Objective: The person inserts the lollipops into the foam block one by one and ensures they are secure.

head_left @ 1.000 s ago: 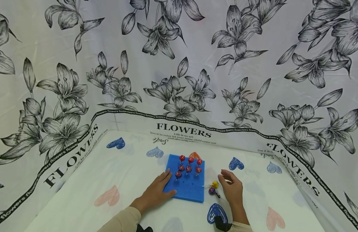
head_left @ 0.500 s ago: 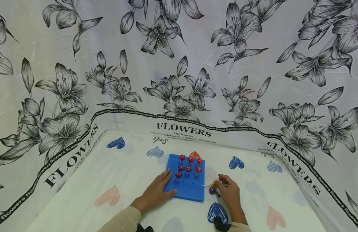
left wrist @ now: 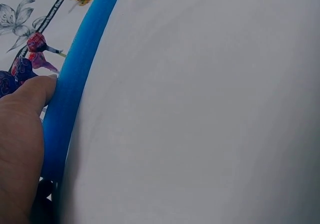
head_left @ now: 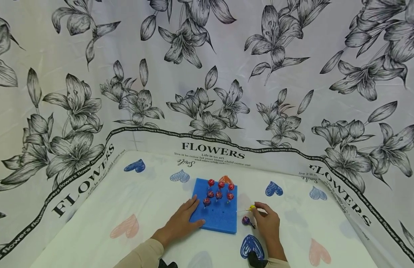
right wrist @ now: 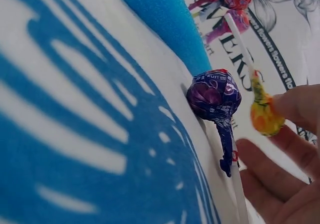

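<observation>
My right hand pinches a yellow lollipop by its wrapped head, and the white stick points up and away from the fingers in the right wrist view. Just below it on the cloth lies a purple-wrapped lollipop. My left hand rests on the left side of a blue foam board, fingers extended along the edge and thumb on its near left corner. Several red and dark-wrapped lollipops stand upright in the board's far part. Small holes show in its nearer part.
A white cloth printed with hearts covers the table. Behind and around it hangs a white curtain with black flower drawings and lettering.
My right hand has come down to the yellow lollipop, pinched it and lifted it slightly away from the purple one. The left hand and the foam board have stayed put.
</observation>
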`<act>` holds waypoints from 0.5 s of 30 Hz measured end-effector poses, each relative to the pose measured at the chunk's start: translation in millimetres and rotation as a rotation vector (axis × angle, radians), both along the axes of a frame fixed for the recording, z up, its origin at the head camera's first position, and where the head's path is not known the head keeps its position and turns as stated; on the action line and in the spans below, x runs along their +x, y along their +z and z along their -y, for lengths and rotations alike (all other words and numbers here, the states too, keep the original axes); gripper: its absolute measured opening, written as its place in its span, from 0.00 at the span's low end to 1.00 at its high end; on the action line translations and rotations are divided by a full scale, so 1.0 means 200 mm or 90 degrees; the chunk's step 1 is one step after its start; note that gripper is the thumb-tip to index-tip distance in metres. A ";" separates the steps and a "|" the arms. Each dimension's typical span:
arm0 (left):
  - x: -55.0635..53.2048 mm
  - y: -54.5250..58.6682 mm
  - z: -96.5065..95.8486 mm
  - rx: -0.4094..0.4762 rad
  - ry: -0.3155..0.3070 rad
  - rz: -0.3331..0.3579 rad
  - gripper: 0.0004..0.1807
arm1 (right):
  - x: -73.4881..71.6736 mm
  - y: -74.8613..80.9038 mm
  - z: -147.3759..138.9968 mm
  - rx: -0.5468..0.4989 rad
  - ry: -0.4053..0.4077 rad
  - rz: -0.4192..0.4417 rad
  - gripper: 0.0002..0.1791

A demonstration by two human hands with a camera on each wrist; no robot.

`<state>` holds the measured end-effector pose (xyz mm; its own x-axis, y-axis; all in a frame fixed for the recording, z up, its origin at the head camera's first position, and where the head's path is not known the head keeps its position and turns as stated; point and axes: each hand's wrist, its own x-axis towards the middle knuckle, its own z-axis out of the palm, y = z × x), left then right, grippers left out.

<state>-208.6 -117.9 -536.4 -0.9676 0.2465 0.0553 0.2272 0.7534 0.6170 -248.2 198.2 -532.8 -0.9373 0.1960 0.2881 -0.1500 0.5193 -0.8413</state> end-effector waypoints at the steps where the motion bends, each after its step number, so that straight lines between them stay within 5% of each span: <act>1: 0.00 0.00 0.00 0.000 -0.001 -0.001 0.48 | 0.00 0.01 0.00 -0.018 -0.004 -0.005 0.12; 15: 0.00 0.00 0.00 -0.002 -0.004 -0.009 0.48 | 0.02 0.10 0.00 -0.196 -0.008 -0.058 0.14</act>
<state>-208.7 -116.9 -537.0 -0.9652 0.2524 0.0685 0.2406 0.7542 0.6110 -243.7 198.6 -512.0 -0.9074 0.2984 0.2960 -0.2268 0.2451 -0.9426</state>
